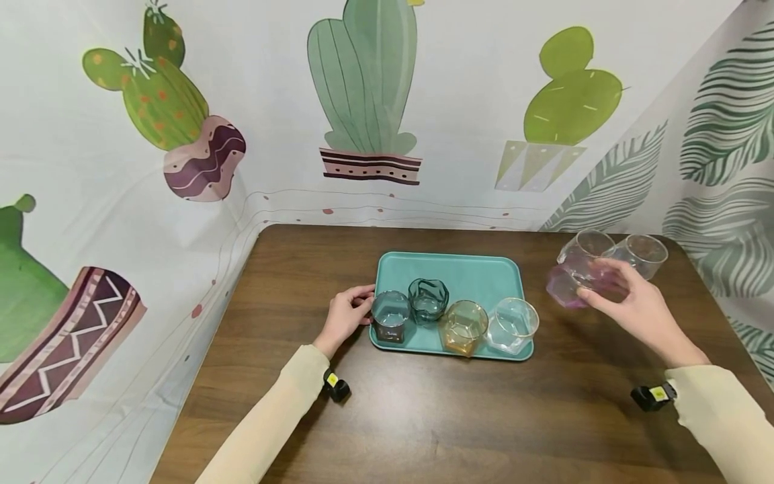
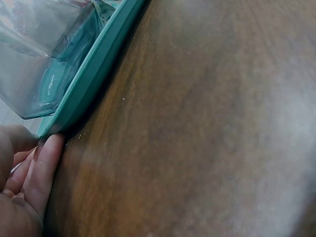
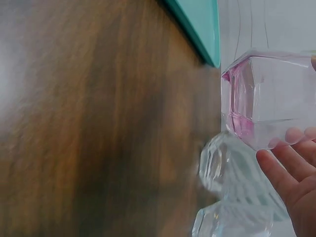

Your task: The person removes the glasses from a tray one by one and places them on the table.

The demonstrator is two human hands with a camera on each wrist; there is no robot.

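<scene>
My right hand [image 1: 637, 309] holds a pink-tinted faceted glass [image 1: 564, 288] between thumb and fingers, to the right of a teal tray [image 1: 453, 269]. In the right wrist view the glass [image 3: 276, 98] appears above the table, with fingers along its side. At the tray's left edge my left hand [image 1: 346, 317] grips the rim, fingers and thumb close together at the corner in the left wrist view. On the tray stand a grey-blue glass [image 1: 390, 316], a dark teal wavy glass [image 1: 428, 301], an amber glass [image 1: 464, 328] and a clear glass [image 1: 512, 327].
Two clear glasses stand at the table's back right corner, one [image 1: 589, 243] partly behind the pink glass and another [image 1: 643, 254] beyond my right hand. Brown wooden table [image 1: 423, 417] surrounds the tray. A cactus-print cloth [image 1: 260, 134] hangs behind the table.
</scene>
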